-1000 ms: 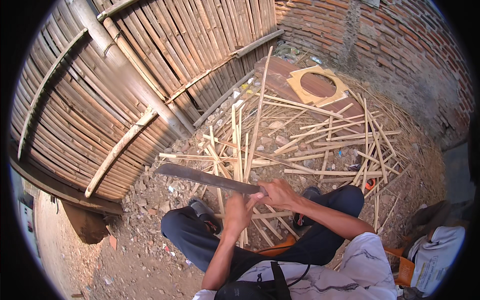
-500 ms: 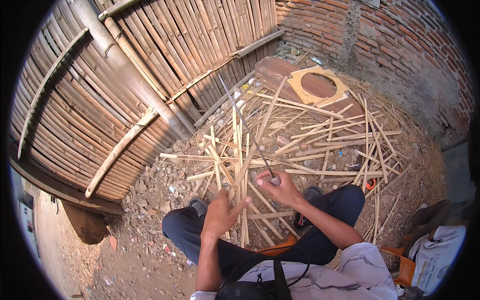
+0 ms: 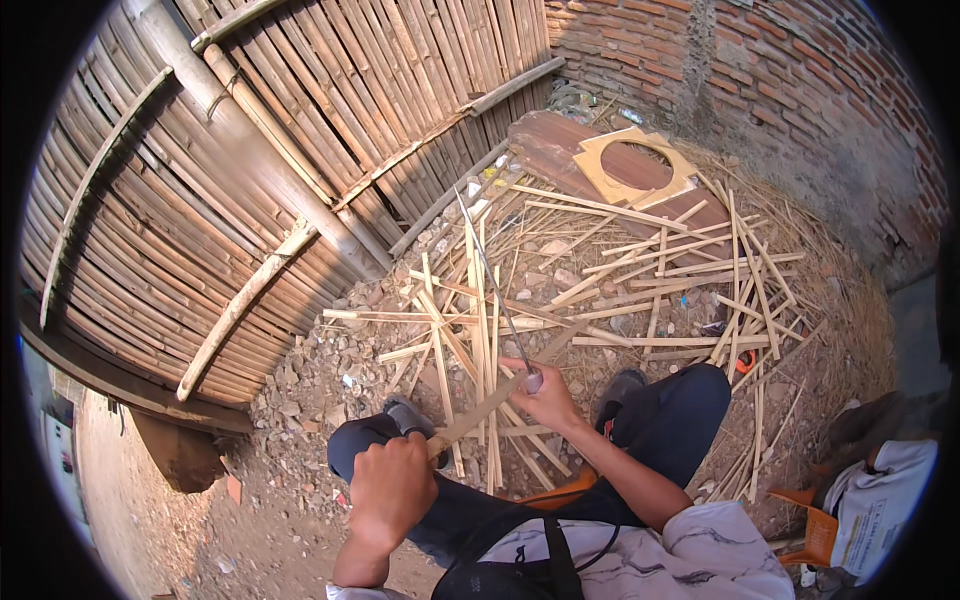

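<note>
My left hand [image 3: 393, 487] is closed in a fist around the near end of a flat bamboo strip [image 3: 478, 412]. That strip slants up and to the right, passing close by my right hand [image 3: 548, 398]. My right fingers are wrapped round the rounded handle [image 3: 533, 381] of a long, thin, dark metal tool, perhaps a blade seen edge-on. Its shaft [image 3: 492, 275] points away from me and narrows toward the far tip. Whether the strip touches the tool is hard to make out. Several pale bamboo strips [image 3: 474, 300] lie crossed on the ground just beyond my hands.
Ahead to the right, a yellowish board with a round hole [image 3: 597, 172] rests on a brown panel [image 3: 548, 140]. A bamboo wall [image 3: 340, 110] rises on the left, a brick wall [image 3: 790, 80] at the back right. A white sack [image 3: 880, 520] is at the lower right.
My left hand has moved down toward me and closed on the bamboo strip, which has swung to a lower slant. My right hand with the tool has shifted slightly left and down.
</note>
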`<state>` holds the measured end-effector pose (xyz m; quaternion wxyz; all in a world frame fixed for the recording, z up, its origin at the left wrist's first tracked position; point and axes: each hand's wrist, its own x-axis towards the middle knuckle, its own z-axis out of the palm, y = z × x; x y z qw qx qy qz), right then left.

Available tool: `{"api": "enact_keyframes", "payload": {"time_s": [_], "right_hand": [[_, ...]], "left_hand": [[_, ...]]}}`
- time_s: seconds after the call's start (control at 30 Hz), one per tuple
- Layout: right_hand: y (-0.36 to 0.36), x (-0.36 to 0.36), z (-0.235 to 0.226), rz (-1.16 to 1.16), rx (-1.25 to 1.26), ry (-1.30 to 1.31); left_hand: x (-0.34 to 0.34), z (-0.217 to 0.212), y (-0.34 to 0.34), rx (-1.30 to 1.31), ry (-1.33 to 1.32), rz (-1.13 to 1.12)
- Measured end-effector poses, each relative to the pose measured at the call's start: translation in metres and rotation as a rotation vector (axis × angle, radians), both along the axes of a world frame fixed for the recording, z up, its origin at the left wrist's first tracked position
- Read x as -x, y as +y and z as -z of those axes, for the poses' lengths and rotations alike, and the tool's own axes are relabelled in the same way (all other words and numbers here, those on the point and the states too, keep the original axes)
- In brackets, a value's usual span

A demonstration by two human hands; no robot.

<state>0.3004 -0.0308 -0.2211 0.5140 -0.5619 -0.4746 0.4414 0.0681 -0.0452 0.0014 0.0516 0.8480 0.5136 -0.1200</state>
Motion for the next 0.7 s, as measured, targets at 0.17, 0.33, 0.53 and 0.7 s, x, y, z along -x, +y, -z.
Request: {"api": "enact_keyframes", "payload": {"time_s": [0.17, 0.33, 0.53, 0.7], "right_hand": [[0.001, 0.022, -0.019, -0.203, -0.070, 0.047], [0.017, 0.028, -0.004, -0.140, -0.091, 0.077], [0.029, 0.011, -0.029, -0.002, 0.077, 0.257], [0.029, 0.004, -0.035, 0.018, 0.168, 0.460]], "left_hand": [[-0.003, -0.031, 0.001, -0.120, 0.047, 0.073], [-0.025, -0.094, 0.008, -0.340, -0.226, 0.357], [-0.022, -0.101, 0.033, -0.581, -0.643, 0.257], [-0.042, -0.063, 0.078, -0.239, -1.242, 0.055]]}}
